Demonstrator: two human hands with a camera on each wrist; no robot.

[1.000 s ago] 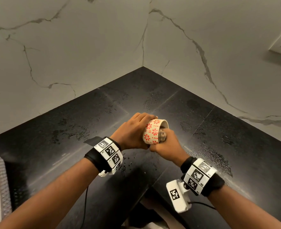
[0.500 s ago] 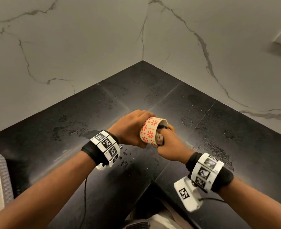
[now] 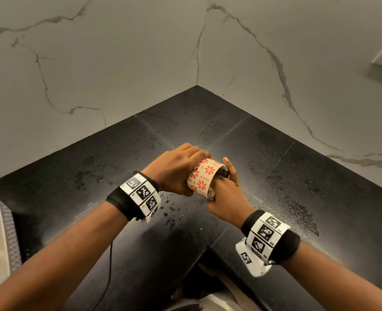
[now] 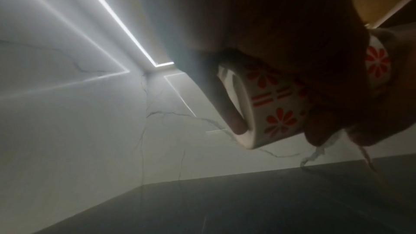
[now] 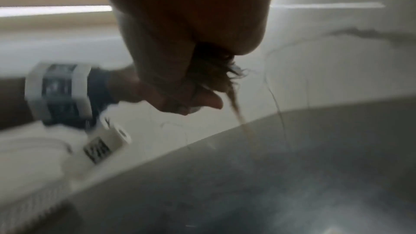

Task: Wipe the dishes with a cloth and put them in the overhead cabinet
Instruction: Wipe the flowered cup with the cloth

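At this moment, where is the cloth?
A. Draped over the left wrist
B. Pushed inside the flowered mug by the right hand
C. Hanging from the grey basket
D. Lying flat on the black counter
B: in the head view the right hand holds the cloth in the mouth of the flowered mug, which the left hand grips above the counter.

Cup [image 3: 204,178] above counter [image 3: 297,176] corner; basket [image 3: 6,230] far left.
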